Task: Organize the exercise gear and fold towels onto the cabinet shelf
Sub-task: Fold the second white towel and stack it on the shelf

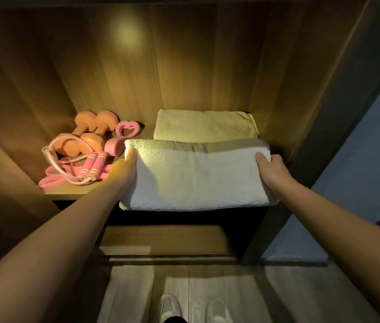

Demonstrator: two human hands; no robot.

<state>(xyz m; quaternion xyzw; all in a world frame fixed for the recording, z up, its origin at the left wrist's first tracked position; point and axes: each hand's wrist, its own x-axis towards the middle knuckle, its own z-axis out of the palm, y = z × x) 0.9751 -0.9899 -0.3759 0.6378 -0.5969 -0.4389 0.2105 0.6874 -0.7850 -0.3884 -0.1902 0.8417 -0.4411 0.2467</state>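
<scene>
A folded white towel (196, 176) lies at the front of the wooden cabinet shelf (67, 191), its near edge over the shelf's front. My left hand (123, 170) holds its left end and my right hand (271, 167) holds its right end, thumbs on top. Behind it a second folded towel (205, 124) lies flat against the back. On the shelf's left sit two orange dumbbells (91, 134), a pink skipping rope (91, 167) with striped handles, a pink loop grip (123, 136) and a pink band (51, 180).
The cabinet's side walls (300, 108) close the shelf in on both sides. A lower wooden shelf (165, 241) sits below. White shoes (193, 308) stand on the pale plank floor. A grey wall (366, 159) is to the right.
</scene>
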